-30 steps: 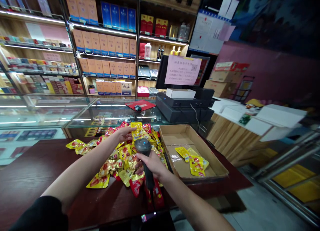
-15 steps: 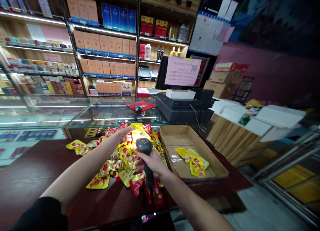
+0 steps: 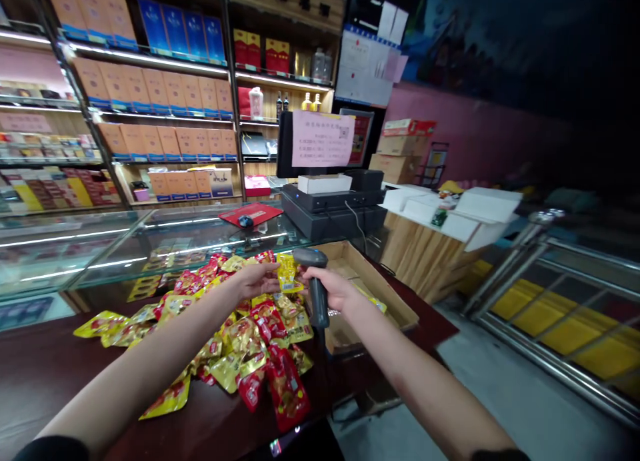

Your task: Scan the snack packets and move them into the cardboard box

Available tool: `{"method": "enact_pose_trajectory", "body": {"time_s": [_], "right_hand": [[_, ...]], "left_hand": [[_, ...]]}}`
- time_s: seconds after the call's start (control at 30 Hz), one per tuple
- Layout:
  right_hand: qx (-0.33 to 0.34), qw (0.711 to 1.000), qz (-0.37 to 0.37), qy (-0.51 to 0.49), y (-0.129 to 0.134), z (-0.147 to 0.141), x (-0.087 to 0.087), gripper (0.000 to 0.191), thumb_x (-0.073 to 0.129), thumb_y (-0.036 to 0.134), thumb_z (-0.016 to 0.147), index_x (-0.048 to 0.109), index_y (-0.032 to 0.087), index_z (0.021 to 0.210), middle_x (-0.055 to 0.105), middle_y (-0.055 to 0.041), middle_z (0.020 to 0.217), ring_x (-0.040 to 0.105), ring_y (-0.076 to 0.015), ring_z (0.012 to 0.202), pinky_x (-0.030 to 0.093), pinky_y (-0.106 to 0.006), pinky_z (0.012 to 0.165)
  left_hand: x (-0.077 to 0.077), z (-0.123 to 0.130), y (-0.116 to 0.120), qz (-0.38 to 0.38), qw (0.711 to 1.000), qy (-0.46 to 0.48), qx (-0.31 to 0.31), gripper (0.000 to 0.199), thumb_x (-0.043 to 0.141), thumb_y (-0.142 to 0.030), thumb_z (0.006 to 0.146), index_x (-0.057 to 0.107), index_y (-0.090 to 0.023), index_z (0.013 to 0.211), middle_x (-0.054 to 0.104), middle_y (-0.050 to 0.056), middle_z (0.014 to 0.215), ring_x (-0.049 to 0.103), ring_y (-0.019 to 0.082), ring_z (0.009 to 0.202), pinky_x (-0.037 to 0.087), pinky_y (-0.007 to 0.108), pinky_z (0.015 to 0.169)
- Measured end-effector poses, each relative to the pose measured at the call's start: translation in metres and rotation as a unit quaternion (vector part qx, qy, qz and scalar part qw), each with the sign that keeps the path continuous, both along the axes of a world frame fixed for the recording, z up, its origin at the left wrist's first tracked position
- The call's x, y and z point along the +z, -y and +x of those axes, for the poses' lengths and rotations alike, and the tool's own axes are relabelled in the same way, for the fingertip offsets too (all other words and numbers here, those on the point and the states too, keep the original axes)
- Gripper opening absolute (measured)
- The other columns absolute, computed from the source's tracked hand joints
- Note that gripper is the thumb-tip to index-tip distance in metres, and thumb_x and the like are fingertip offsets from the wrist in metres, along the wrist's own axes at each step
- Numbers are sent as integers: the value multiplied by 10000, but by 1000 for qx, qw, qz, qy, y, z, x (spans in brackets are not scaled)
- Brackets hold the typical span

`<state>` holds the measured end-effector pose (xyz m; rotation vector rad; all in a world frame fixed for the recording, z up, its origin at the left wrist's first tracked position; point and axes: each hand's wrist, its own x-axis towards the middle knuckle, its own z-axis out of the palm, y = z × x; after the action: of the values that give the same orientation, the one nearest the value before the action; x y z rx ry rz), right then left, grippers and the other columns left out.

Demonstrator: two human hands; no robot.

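Observation:
My right hand (image 3: pixel 331 288) is closed round the handle of a dark barcode scanner (image 3: pixel 318 294), whose head points left. Just left of it, my left hand (image 3: pixel 257 281) pinches a small yellow packet (image 3: pixel 287 273) by its left side, above the pile. Below and around my left hand spreads a heap of red and yellow foil snack packets (image 3: pixel 245 338). An open cardboard tray (image 3: pixel 395 294) lies to the right, partly behind the scanner and my right hand, with a yellow packet (image 3: pixel 373 300) partly visible inside.
Behind the pile are a glass counter (image 3: pixel 175 234), a mouse (image 3: pixel 245 221) on a red mat (image 3: pixel 265 212) and a monitor (image 3: pixel 286 144) with a pink sign. Boxed goods fill the shelves. A metal railing (image 3: pixel 560 321) stands at right. Dark red tabletop (image 3: pixel 30 368) shows at left.
The view has turned right. My left hand now holds a yellow packet up beside the scanner. The scanner has moved right, off the pile's middle, and its bright light no longer shows on the packets.

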<state>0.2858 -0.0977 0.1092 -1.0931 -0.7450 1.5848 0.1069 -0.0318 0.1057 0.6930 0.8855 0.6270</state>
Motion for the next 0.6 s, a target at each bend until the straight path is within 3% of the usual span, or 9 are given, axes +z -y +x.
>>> {"method": "enact_pose_trajectory", "body": {"time_s": [0.2, 0.37, 0.47, 0.6], "right_hand": [[-67, 997, -27, 1, 10, 66, 5, 158, 573, 77, 635, 606, 133, 779, 608, -7, 601, 583, -122, 573, 489, -246, 579], [-130, 991, -28, 33, 16, 109, 3, 149, 591, 95, 621, 605, 142, 761, 571, 15, 543, 532, -103, 502, 436, -214, 507], [-146, 989, -10, 37, 15, 119, -1, 203, 599, 84, 598, 617, 141, 792, 585, 11, 577, 522, -103, 509, 423, -215, 494], [-125, 992, -10, 32, 12, 112, -2, 188, 592, 85, 607, 628, 144, 782, 593, 12, 602, 525, -95, 536, 415, -200, 504]], "left_hand": [[7, 69, -5, -24, 994, 49, -90, 319, 499, -407, 848, 513, -117, 982, 655, 152, 883, 675, 238, 775, 545, 371, 684], [7, 118, -8, -34, 992, 25, -116, 418, 460, -450, 850, 463, -119, 1106, 632, 176, 989, 656, 276, 874, 523, 459, 749], [4, 127, -10, -31, 995, 6, -99, 446, 469, -457, 840, 440, -123, 1134, 602, 183, 1028, 636, 301, 918, 516, 487, 755], [2, 112, -15, -31, 997, -11, -76, 430, 481, -468, 831, 464, -123, 1087, 572, 196, 1031, 621, 312, 937, 513, 492, 759]]}}
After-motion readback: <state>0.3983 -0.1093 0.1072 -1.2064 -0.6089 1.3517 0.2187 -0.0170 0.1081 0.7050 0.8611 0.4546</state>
